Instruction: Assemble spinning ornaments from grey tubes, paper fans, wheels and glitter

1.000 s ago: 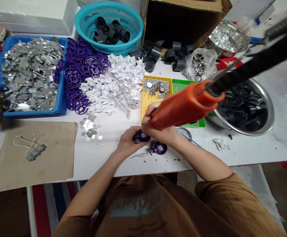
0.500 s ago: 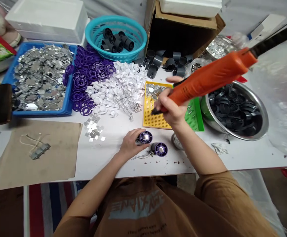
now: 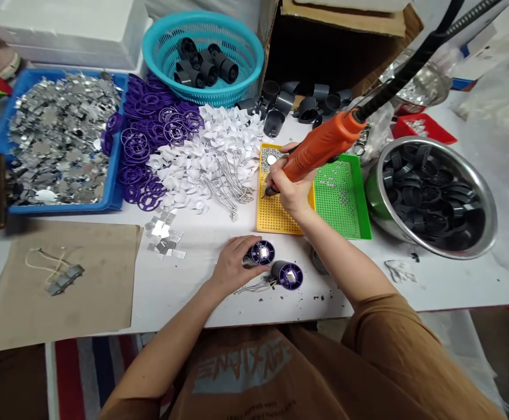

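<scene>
My left hand (image 3: 233, 265) is closed around a dark cylindrical housing with a purple spoked ring (image 3: 262, 252) on top and a small shiny square in its middle. Right beside it lies a second such housing (image 3: 290, 276), tilted, with thin wires (image 3: 256, 286) trailing left. My right hand (image 3: 292, 184) grips an orange electric screwdriver (image 3: 322, 146), its cable rising to the upper right. The driver's dark tip points down over the yellow perforated tray (image 3: 279, 219), which holds small screws and round metal discs. A dark round part (image 3: 318, 262) is partly hidden behind my right forearm.
A green tray (image 3: 341, 201) adjoins the yellow one, and a steel bowl (image 3: 485, 224) of black parts stands right. Purple rings (image 3: 136, 143), white pieces (image 3: 219, 131) and a blue tray (image 3: 116, 186) of metal plates lie left. Behind are a turquoise basket (image 3: 158, 67) and a cardboard box (image 3: 346, 20).
The screwdriver has swung to a steeper angle, its tip still over the yellow tray. My left hand keeps hold of its housing. The whole view has shifted slightly.
</scene>
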The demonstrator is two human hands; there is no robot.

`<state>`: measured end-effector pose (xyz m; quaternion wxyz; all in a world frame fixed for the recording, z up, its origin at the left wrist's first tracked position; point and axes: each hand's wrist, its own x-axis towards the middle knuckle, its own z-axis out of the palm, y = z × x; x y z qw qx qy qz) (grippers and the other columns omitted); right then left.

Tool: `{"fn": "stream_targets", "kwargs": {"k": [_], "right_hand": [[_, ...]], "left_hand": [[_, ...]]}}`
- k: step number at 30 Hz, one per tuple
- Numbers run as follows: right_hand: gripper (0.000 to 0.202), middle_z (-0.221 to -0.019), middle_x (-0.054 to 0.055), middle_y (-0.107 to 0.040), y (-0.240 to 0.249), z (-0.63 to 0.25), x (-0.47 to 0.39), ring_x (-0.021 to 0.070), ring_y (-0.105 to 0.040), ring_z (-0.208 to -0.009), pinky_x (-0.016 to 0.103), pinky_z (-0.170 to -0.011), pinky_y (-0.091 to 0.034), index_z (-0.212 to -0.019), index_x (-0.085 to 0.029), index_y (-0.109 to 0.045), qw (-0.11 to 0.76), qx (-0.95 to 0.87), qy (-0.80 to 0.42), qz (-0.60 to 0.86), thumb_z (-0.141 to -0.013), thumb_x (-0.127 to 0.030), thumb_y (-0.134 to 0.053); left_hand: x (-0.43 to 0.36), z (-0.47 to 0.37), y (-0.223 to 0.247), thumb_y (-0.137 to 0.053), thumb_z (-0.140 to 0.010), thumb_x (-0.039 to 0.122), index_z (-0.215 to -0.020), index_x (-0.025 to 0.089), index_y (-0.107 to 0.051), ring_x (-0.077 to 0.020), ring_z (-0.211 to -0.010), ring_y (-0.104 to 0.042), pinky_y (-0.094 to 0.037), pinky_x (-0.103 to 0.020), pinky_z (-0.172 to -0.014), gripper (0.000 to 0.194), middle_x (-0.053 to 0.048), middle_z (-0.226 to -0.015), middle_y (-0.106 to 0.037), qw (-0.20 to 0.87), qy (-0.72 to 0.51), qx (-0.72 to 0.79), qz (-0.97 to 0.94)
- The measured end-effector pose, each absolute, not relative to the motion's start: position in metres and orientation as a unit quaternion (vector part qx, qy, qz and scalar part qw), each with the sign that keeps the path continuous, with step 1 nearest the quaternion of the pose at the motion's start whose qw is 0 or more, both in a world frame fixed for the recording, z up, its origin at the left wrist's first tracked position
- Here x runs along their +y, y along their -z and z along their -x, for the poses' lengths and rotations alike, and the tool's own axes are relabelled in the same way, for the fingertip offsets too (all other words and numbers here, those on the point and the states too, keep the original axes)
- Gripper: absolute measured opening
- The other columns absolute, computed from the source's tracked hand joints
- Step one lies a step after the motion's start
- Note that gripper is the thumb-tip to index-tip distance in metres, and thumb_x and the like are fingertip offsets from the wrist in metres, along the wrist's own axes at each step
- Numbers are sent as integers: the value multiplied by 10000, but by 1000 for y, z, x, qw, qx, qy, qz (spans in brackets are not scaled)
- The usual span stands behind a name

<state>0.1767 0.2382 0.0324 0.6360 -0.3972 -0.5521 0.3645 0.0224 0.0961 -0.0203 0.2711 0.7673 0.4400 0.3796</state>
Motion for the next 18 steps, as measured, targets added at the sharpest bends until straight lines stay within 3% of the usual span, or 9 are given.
{"fn": "stream_targets", "kwargs": {"k": [5,11,18], "right_hand": [[271,-578,-81,-484,-31,-178,240,102,-509,-440,284,-466,-432,-882,-252,-483,638,-562,-364,381,-764,-416,-663],[453,-602,-82,-471,-73,-186,216,109,-511,-458,282,-485,-454,-1132,-304,-469,669,-557,-310,382,-764,-477,-669],[366,-594,-81,-502,-98,-185,122,121,-513,-435,302,-460,-465,-1100,-320,-453,632,-553,-391,376,-805,-329,-671]], "left_hand": [[96,-22,19,-739,-738,471,-1185,208,-561,-227,-1023,-644,-526,-385,-904,549,-82,-1101,-683,274,-378,439,-767],[95,-22,21,-755,-728,452,-1171,213,-569,-241,-1033,-647,-529,-395,-895,537,-84,-1117,-681,285,-364,455,-761],[96,-23,21,-772,-713,425,-1163,218,-582,-240,-1046,-646,-528,-393,-905,531,-74,-1112,-681,314,-370,450,-750]]}}
